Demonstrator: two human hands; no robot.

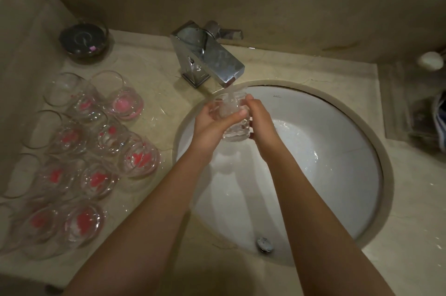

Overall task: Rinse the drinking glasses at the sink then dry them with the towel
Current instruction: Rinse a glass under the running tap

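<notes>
Head cam looks straight down on the glass (pixel 233 117), held right under the tap (pixel 209 57) spout with water running into its mouth. Its long axis is tipped a bit, mouth up and away toward the spout, base toward the person. Left hand (pixel 212 122) wraps it from the left, right hand (pixel 259 119) cups the other side, so both are gripping and neither's really nearer. It hangs over the back-left part of the sink (pixel 337 114), close under the spout, so I'd guess pulling it down and back toward the body is the easy way out. Plenty of open basin to the right. Left counter is crowded with other glasses (pixel 96 151), rims nearly touching. No towel I can make out.
</notes>
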